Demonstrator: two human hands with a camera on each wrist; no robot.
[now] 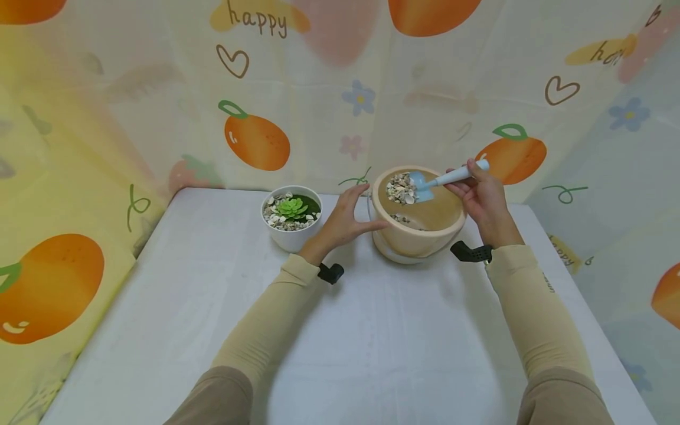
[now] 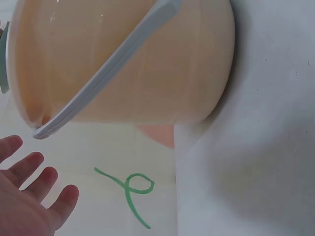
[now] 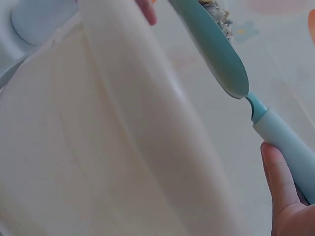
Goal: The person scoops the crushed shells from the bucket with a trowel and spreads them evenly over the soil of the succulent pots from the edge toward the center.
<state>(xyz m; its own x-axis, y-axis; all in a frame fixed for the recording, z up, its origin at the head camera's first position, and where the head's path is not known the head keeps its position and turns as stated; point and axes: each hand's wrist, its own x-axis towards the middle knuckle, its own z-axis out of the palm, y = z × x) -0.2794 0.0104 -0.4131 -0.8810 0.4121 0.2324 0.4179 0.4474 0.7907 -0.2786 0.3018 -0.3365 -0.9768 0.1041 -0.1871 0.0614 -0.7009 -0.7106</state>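
Observation:
My right hand (image 1: pixel 487 205) grips the light blue handle of a small trowel (image 1: pixel 446 179). Its blade, heaped with pale shell pieces or pebbles (image 1: pixel 402 188), is level above the mouth of a beige bucket (image 1: pixel 409 245). More such pieces lie inside the bucket at the bottom. Fingers spread, my left hand (image 1: pixel 342 221) is at the bucket's left side; the left wrist view shows its fingertips apart from the wall and grey bail handle (image 2: pixel 106 73). In the right wrist view the trowel's blade (image 3: pixel 216 51) appears side-on beyond the bucket wall (image 3: pixel 147 98).
Left of my left hand stands a white pot (image 1: pixel 294 239) with a green succulent (image 1: pixel 292 207), pale pieces and dark green ground cover. Both containers are near the back edge of a white-covered table (image 1: pixel 212 283). A fruit-printed curtain (image 1: pixel 313 88) hangs behind and at the sides.

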